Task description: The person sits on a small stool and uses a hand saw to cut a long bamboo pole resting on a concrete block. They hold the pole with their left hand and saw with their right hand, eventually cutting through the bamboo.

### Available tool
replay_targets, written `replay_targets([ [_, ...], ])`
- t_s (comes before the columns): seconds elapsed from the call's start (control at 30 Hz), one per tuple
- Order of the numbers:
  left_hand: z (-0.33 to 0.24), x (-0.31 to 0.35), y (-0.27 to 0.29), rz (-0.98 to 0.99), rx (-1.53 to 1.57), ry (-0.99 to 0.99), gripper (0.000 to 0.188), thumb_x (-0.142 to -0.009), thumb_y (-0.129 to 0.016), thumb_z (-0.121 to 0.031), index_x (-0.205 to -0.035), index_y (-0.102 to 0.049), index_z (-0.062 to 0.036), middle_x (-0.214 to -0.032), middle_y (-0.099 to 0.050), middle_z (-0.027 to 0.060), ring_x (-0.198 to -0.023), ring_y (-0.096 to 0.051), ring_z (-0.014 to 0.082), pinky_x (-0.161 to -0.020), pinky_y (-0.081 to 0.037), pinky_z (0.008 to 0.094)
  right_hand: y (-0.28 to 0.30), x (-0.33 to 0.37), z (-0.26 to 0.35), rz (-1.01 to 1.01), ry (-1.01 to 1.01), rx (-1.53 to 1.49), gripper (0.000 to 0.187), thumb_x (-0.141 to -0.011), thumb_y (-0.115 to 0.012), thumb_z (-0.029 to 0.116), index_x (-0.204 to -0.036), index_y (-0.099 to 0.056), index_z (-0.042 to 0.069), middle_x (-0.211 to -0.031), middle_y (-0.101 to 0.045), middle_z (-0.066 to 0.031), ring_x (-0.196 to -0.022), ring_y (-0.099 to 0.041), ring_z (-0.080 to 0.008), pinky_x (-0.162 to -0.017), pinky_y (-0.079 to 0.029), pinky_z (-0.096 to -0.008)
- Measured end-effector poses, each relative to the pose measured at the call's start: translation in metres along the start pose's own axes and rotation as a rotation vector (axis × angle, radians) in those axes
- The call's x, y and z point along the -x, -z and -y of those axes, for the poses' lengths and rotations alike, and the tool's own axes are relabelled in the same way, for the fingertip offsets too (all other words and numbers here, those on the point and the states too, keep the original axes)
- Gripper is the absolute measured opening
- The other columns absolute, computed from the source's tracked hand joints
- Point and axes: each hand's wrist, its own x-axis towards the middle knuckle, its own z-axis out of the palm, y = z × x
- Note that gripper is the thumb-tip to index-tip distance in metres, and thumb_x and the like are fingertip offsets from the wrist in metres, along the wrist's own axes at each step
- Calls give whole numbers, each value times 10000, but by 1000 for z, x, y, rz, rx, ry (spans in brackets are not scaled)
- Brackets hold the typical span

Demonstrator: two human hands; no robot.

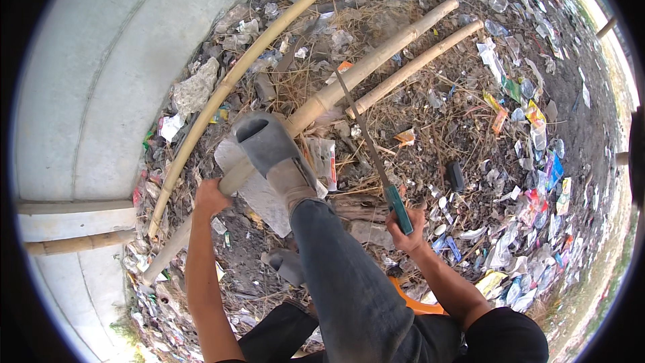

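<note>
A thick bamboo pole [396, 44] slants from the lower left to the upper right. My left hand [211, 198] is wrapped round it, left of my foot. My foot, in a grey slipper [269, 144], presses on the pole just beyond that hand. In my right hand [408, 228] is a handsaw [368, 138], held by its green handle. Its blade runs up and left, and the tip end lies across the pole beyond my foot. Whether the teeth have bitten into the bamboo I cannot tell. Beneath the pole near my foot is a flat pale slab [265, 202].
A shorter bamboo piece [420, 64] lies to the right of the pole. A long curved bamboo [228, 81] runs along the left, near a pale concrete wall [127, 67]. Plastic litter [531, 228] and dry straw cover the ground. Something orange [413, 299] sits beside my leg.
</note>
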Motion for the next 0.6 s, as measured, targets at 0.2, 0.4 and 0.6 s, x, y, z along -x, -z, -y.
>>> replay_targets([
  [0.2,15,10,-12,250,113,-14,579,-555,-864,-277,-1074,-762,-43,-1009,-750,219,-983,-713,394,-927,-575,459,10,-7,21,177,34,28,149,-778,-664,74,-653,-591,39,-481,-491,-5,-408,-493,-107,-415,-414,-311],
  [0.4,-2,42,-20,-113,31,17,608,-576,-858,-229,-1140,-699,-66,-1071,-710,176,-1045,-674,391,-1025,-504,489,11,-9,46,257,-36,66,147,-808,-666,79,-680,-614,28,-499,-513,-11,-438,-496,-106,-441,-419,-311],
  [0.6,9,98,-75,-528,-40,53,706,-693,-817,-167,-1336,-541,-77,-1253,-629,143,-1241,-570,363,-1176,-321,559,13,16,62,299,-183,122,119,-826,-695,115,-784,-636,21,-582,-565,-20,-536,-540,-101,-507,-442,-302],
])
